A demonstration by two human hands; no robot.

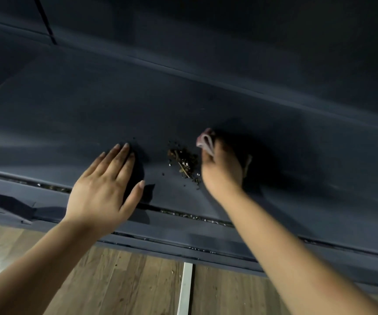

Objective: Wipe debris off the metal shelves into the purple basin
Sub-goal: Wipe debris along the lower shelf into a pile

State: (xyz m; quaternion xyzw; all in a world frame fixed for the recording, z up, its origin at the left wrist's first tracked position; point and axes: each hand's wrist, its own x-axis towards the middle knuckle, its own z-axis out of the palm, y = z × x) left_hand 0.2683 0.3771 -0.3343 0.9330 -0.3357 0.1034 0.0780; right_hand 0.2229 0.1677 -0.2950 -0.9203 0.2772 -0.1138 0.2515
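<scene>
**Now at the shelf: debris heaped between two hands**

Across most of the frame runs the dark blue-grey metal shelf [206,105], its flat surface sloping from the upper left down to the lower right, with a grooved front lip below it where pale specks sit in the channel. Beneath that, along the bottom of the frame, lies a brown wooden plank floor [115,280] crossed by a narrow white strip [186,289].

At the lower left centre, the left hand [106,187] lies flat over the shelf's front part, fingers straight and close together, thumb spread to the side, holding nothing. At the centre right, the right hand [222,169] is curled tightly round a crumpled pale pink cloth [204,140], which sticks out above the knuckles and touches the shelf.

Between the two hands, just beside the right one, sits a small heap of brown crumbly debris with twigs and white flecks [183,163], with loose dark grains scattered around it.
</scene>
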